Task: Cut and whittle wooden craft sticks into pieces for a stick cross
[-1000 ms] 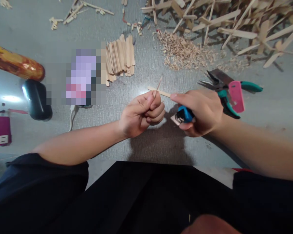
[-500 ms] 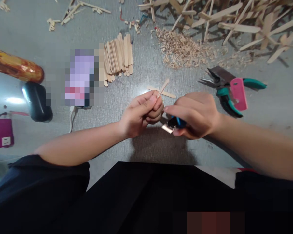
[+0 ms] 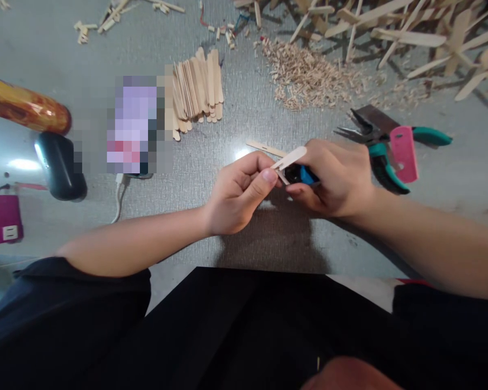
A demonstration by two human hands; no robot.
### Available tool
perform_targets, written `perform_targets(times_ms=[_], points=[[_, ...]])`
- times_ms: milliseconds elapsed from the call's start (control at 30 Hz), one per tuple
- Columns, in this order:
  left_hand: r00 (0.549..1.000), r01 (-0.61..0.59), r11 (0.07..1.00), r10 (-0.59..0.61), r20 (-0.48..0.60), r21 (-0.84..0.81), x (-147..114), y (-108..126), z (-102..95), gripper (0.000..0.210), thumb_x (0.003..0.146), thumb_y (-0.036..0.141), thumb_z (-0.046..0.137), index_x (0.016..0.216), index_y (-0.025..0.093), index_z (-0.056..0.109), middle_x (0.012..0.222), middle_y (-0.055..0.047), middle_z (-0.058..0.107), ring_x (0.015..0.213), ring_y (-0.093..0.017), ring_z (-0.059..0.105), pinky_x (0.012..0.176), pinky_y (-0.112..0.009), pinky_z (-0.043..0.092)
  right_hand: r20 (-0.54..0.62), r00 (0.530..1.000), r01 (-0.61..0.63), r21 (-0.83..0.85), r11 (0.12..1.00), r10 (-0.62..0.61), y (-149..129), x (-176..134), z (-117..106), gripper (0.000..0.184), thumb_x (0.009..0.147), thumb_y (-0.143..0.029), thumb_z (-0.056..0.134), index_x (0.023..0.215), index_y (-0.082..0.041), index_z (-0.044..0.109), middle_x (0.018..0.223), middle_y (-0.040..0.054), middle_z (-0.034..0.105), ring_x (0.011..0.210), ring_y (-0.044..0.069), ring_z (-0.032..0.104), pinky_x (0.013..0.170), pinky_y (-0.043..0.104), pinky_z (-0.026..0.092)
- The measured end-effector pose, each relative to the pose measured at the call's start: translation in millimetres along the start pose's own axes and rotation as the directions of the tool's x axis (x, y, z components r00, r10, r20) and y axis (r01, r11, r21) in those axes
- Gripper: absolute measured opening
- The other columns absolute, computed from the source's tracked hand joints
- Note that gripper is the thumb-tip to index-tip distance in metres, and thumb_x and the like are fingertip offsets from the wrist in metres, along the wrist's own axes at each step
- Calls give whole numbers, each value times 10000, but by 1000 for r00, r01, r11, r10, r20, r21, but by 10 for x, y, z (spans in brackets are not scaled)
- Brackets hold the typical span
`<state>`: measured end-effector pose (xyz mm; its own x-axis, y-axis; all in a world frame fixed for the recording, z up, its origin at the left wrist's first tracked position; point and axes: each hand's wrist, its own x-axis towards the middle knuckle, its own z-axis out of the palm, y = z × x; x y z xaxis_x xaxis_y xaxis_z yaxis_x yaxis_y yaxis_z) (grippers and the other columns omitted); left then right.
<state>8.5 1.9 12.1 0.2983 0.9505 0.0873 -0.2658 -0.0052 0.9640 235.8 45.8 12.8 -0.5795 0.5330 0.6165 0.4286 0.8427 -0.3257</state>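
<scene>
My left hand (image 3: 244, 192) pinches a flat wooden craft stick (image 3: 291, 157) between thumb and fingers, its free end angled up to the right. In my right hand (image 3: 337, 176) is a blue and black utility knife (image 3: 306, 175). The knife's blade meets the stick close to my left thumb; how deep it sits in the wood is hidden. Just beyond my hands, a second craft stick (image 3: 265, 147) with a small dark slot lies on the table, partly covered by the held one.
Stacked craft sticks (image 3: 197, 89) lie beside a blurred phone (image 3: 132, 124) on a cable. Farther off are wood shavings (image 3: 313, 78) and a heap of crossed sticks (image 3: 410, 38). Green-handled pliers (image 3: 378, 151) with a pink piece (image 3: 404, 154) lie right; a dark case (image 3: 61, 165) and orange can (image 3: 26, 105) left.
The stick has turned from steep to flatter, leaning right. My right hand has moved up slightly, bringing the knife blade from below my left fingers up to the stick.
</scene>
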Motion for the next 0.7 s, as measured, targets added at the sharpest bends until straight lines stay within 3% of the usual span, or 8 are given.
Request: perform_targets(times_ms=[200, 500, 700], points=[[997, -77, 997, 77, 1, -10, 4, -10, 27, 492, 1119, 652, 781, 898, 248, 611, 740, 32, 499, 615, -106, 390, 560, -281, 355, 12, 1000, 15, -13, 1000, -14, -15, -15, 6, 435, 1253, -649, 488, 1171, -258, 661, 835, 5, 644, 612, 192, 500, 549, 371, 326], [1000, -31, 1000, 31, -6, 0, -14, -68, 16, 582, 1084, 768, 763, 899, 259, 551, 734, 39, 466, 619, -117, 387, 568, -307, 354, 82, 996, -27, -93, 995, 35, -46, -58, 1, 513, 1268, -691, 386, 1230, -259, 661, 884, 27, 711, 630, 199, 583, 550, 393, 372], [1000, -5, 998, 6, 19, -61, -24, -71, 9, 524, 1103, 697, 779, 894, 252, 598, 707, 48, 479, 572, -98, 350, 541, -287, 329, 68, 998, -5, -142, 990, 15, -43, -66, -4, 565, 1244, -761, 416, 1249, -253, 662, 888, 38, 719, 642, 210, 590, 553, 398, 378]])
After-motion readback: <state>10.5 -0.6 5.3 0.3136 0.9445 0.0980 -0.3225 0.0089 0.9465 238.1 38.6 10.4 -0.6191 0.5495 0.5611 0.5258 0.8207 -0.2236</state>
